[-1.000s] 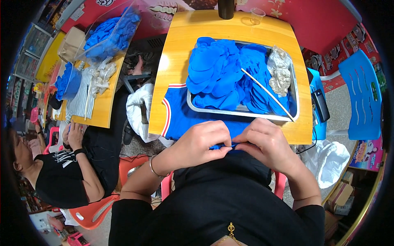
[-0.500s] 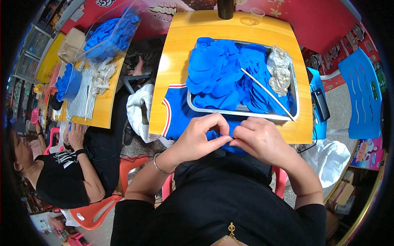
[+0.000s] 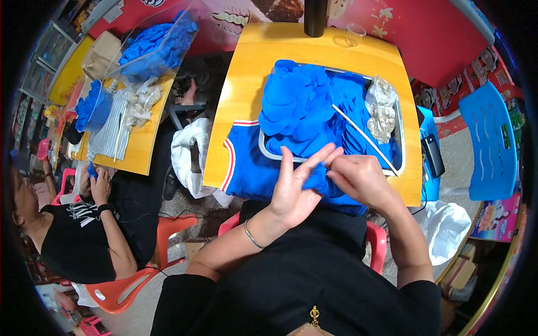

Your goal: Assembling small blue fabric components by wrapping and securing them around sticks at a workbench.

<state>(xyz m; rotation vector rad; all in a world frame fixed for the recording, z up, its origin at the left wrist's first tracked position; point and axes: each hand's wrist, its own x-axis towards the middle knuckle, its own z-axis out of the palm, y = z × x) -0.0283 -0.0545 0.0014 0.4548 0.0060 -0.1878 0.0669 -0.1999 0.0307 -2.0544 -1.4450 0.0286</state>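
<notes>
My left hand (image 3: 292,190) is turned palm up at the near edge of the tray, its fingers stretched out and the thumb apart. Its fingertips meet my right hand (image 3: 358,178), whose fingers are curled into a pinch; what they hold, if anything, is hidden. Beneath both hands lies a blue garment (image 3: 246,162) with red and white trim, spread over the table's near edge. Just beyond is a metal tray (image 3: 400,131) heaped with thin, rounded blue fabric pieces (image 3: 294,103). A pale thin stick (image 3: 364,137) slants across the pile.
Crumpled clear bags (image 3: 382,109) sit in the tray's right side. A dark cylinder (image 3: 315,19) and a clear cup (image 3: 355,35) stand at the table's far edge. To the left, a person (image 3: 84,224) works at another table with blue pieces. A blue chair (image 3: 493,143) is at right.
My left hand has opened from a pinch to palm up and moved right. My right hand stays pinched, shifting slightly right. The whole view has shifted a little.
</notes>
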